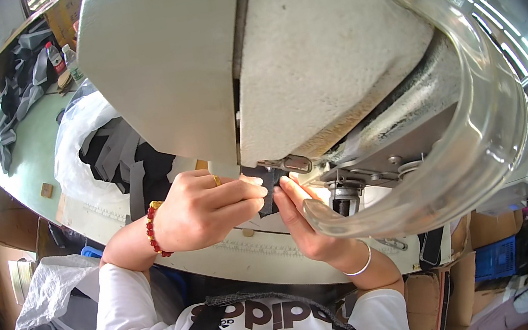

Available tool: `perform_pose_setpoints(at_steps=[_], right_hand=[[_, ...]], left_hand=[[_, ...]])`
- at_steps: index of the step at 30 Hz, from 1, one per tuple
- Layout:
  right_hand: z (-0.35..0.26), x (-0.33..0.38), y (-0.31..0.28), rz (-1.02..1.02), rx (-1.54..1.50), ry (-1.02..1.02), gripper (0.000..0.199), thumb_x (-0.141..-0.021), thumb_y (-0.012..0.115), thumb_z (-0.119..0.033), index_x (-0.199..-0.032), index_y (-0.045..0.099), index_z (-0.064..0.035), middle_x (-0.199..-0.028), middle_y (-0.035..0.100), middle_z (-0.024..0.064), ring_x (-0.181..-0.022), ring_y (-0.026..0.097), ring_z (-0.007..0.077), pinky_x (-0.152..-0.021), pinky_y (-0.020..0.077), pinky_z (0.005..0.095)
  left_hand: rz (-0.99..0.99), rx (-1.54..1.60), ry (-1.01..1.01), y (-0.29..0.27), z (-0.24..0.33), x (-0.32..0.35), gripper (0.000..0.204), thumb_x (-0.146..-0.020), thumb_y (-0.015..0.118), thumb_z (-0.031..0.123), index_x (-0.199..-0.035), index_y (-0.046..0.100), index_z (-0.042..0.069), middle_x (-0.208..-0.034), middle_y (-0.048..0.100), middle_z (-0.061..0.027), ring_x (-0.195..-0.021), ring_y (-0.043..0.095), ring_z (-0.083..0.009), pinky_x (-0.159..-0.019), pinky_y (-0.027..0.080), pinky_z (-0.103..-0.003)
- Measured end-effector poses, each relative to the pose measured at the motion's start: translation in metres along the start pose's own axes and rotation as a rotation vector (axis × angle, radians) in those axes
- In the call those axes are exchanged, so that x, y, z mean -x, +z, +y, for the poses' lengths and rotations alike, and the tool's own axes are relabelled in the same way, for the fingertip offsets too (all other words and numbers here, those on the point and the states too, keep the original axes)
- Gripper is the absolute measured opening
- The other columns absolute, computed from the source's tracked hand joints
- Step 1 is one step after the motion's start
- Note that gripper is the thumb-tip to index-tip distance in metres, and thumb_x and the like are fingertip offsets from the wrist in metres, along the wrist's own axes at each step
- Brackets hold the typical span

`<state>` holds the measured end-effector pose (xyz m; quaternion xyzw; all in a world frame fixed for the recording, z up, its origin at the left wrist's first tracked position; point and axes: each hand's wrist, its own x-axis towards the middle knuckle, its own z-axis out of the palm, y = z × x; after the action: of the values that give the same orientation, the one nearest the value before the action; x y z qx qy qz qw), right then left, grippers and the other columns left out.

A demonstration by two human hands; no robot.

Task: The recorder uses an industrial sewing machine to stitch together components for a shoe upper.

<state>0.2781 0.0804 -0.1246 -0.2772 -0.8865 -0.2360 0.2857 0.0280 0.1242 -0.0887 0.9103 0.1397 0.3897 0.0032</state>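
A small piece of dark grey fabric (270, 197) lies under the working end of a large cream-coloured machine head (329, 53). My left hand (205, 208), with a ring and a red beaded bracelet, has its fingers closed on the fabric's left side. On the other side, my right hand (307, 223) rests its stretched fingertips against the fabric's right edge; a silver bangle circles that wrist. The thumb of the right hand is hidden. A small metal piece (291, 164) of the machine sits just above the fabric and covers its upper part.
A thick clear plastic guard (481, 153) curves round the machine's right side, close to my right hand. Black and grey fabric pieces (122, 152) lie in a white plastic bag (73, 145) to the left. Bottles (55, 58) stand farther back. A blue crate (495, 259) is at lower right.
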Motion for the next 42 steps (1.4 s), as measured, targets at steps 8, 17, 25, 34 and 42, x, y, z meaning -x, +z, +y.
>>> perform_pose_setpoints(at_steps=[8, 17, 25, 34, 42], right_hand=[[0.001, 0.005, 0.009, 0.007, -0.292, 0.244, 0.041, -0.084, 0.071, 0.011, -0.125, 0.068, 0.0173, -0.124, 0.072, 0.0252, -0.114, 0.071, 0.0348, -0.093, 0.0592, 0.0387], [0.012, 0.014, 0.008, -0.034, -0.413, 0.176, 0.042, -0.086, 0.072, 0.013, -0.127, 0.066, 0.0173, -0.130, 0.069, 0.0262, -0.123, 0.068, 0.0349, -0.105, 0.0575, 0.0376], [0.011, 0.026, 0.022, 0.049, -0.570, 0.248, 0.050, -0.087, 0.075, 0.014, -0.135, 0.061, 0.0161, -0.144, 0.060, 0.0265, -0.133, 0.061, 0.0359, -0.111, 0.0547, 0.0405], [-0.006, 0.050, 0.052, 0.166, -1.894, 0.798, 0.062, -0.100, 0.066, -0.016, -0.155, 0.042, 0.0010, -0.154, 0.051, 0.0126, -0.143, 0.051, 0.0260, -0.121, 0.0423, 0.0414], [-0.010, 0.053, 0.066, 0.097, -1.858, 1.360, 0.120, -0.074, 0.091, -0.058, -0.160, 0.031, 0.0012, -0.151, 0.051, 0.0277, -0.140, 0.054, 0.0397, -0.118, 0.0445, 0.0578]], left_hand=[[0.053, -0.005, 0.008, 0.011, -0.012, 0.002, 0.016, -0.073, 0.072, 0.003, -0.089, 0.070, 0.005, -0.102, 0.075, -0.0048, -0.088, 0.075, -0.0212, -0.066, 0.058, -0.034], [0.027, -0.125, -0.016, -0.004, 0.000, -0.007, 0.019, -0.075, 0.073, 0.001, -0.094, 0.073, 0.004, -0.104, 0.077, -0.0059, -0.092, 0.074, -0.0240, -0.073, 0.060, -0.036], [0.016, 0.023, -0.059, 0.005, -0.007, -0.002, 0.021, -0.074, 0.075, 0.000, -0.095, 0.076, 0.005, -0.101, 0.077, -0.0063, -0.094, 0.075, -0.0250, -0.076, 0.061, -0.037], [0.233, 0.110, -0.282, 0.019, -0.009, 0.002, 0.020, -0.076, 0.083, -0.004, -0.092, 0.078, 0.006, -0.089, 0.078, -0.0054, -0.076, 0.074, -0.0228, -0.066, 0.056, -0.033], [0.232, 0.031, -0.146, 0.019, -0.012, 0.002, 0.023, -0.071, 0.079, -0.003, -0.091, 0.077, 0.006, -0.090, 0.077, -0.0045, -0.076, 0.073, -0.0217, -0.065, 0.056, -0.033]])
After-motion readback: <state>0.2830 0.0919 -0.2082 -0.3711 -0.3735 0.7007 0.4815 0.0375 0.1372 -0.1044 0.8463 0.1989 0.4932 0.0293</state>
